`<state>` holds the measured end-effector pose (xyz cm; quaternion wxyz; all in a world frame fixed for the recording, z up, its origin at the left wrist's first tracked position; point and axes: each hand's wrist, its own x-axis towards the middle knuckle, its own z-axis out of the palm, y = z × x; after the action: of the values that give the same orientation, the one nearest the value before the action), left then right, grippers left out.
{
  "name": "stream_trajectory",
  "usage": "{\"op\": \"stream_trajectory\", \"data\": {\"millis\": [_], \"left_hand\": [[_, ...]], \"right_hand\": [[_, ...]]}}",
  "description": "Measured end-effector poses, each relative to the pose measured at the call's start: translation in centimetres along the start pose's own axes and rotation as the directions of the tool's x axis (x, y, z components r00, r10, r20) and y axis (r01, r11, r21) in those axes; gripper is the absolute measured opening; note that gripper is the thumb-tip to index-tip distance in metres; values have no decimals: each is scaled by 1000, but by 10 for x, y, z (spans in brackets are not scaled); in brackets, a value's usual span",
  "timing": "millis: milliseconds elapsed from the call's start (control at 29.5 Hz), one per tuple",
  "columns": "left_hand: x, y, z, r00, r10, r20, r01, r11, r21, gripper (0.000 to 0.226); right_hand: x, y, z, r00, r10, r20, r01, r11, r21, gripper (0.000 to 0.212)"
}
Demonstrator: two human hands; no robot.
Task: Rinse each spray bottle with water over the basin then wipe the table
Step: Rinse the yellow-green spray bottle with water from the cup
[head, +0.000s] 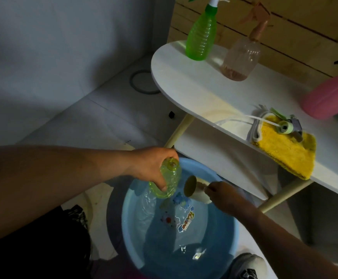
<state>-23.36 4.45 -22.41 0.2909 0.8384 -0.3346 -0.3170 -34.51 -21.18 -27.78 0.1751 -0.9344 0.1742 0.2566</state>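
Your left hand (154,166) grips the yellow-green bottle (165,181), fingers wrapped round its body, neck open and pointing up toward you, base tilted down over the basin (220,248). Sprayer head is off: it lies on the yellow cloth (288,152) at 3 o'clock on the table (194,91), tube trailing left (that's why the mouth is free to take water).

Your right hand (222,195) pinches the beige cup (194,189) by its far end, mouth tipped toward the bottle, just beside it at the bottle's 3 o'clock. Reads as a pour or a scoop; can't tell if any water is leaving the cup.

Basin sits on the floor at 6 o'clock, holding water, so spill drops back in.

Green spray bottle (201,37) and clear bottle with the peach sprayer (241,57) stand upright at 12–1 o'clock on the table, heads on. I judge them still to rinse. Cloth stays put until then; wipe comes last.

Watch the cup lip: line it over the bottle mouth, not the shoulder.
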Motion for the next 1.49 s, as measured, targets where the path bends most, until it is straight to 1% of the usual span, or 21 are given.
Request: {"op": "stream_trajectory", "data": {"millis": [68, 271, 373, 441, 475, 508, 610, 678, 780, 881, 983, 1118, 1220, 1322, 1356, 1457, 1491], "left_hand": [[-1, 1, 0, 1000, 4, -18, -4, 1000, -13, 73], [-4, -7, 5, 999, -53, -5, 53, 997, -61, 68], [-1, -8, 8, 998, -69, 10, 69, 997, -25, 72], [1, -10, 9, 997, -76, 10, 75, 997, 24, 78], [1, -11, 10, 997, -76, 2, 76, 996, 43, 80], [1, -12, 10, 997, -81, 0, 80, 995, 54, 81], [1, -14, 10, 996, -87, 18, 86, 995, 52, 77], [1, -14, 9, 996, -87, 22, 86, 996, 34, 72], [-1, -13, 7, 997, -78, 11, 78, 997, 18, 69], [-2, -8, 4, 998, -59, 0, 59, 997, 47, 73], [-1, -5, 1, 999, -52, 0, 52, 994, 91, 76], [-4, -1, 0, 998, -60, -24, 63, 986, 154, 78], [-7, 3, -2, 997, -49, -62, 62, 974, 216, 80], [-9, 5, -1, 997, -32, -73, 49, 969, 241, 82], [-10, 5, -1, 997, -30, -68, 45, 971, 235, 83], [-10, 6, 1, 999, -23, -48, 33, 978, 208, 82], [-9, 6, 1, 999, -24, -38, 32, 979, 203, 81]], "right_hand": [[6, 10, 19, 998, -58, -21, 56, 993, -103, 32], [24, 20, 55, 996, -88, 30, 92, 971, -222, 33], [28, 21, 67, 990, -125, 70, 140, 939, -315, 33], [29, 19, 78, 984, -147, 104, 174, 926, -336, 31], [28, 18, 82, 983, -151, 109, 178, 931, -318, 30], [28, 16, 85, 984, -145, 102, 167, 950, -264, 30], [29, 13, 81, 995, -81, 59, 79, 996, 33, 30], [28, 12, 67, 999, 5, 47, -15, 979, 205, 33], [16, 12, 42, 996, 91, 25, -94, 936, 338, 41], [-4, 10, 14, 996, 89, -12, -78, 919, 387, 40], [-25, 4, -19, 996, 78, -36, -56, 910, 411, 31], [-55, -6, -56, 992, 42, -116, 12, 903, 430, 26], [-75, -12, -78, 988, 8, -157, 66, 886, 459, 27], [-91, -17, -96, 980, -16, -200, 119, 848, 516, 26], [-96, -19, -101, 978, -23, -208, 136, 828, 544, 28], [-109, -25, -112, 967, -52, -251, 191, 796, 574, 43], [-111, -27, -113, 960, -57, -274, 211, 791, 574, 44]]}}
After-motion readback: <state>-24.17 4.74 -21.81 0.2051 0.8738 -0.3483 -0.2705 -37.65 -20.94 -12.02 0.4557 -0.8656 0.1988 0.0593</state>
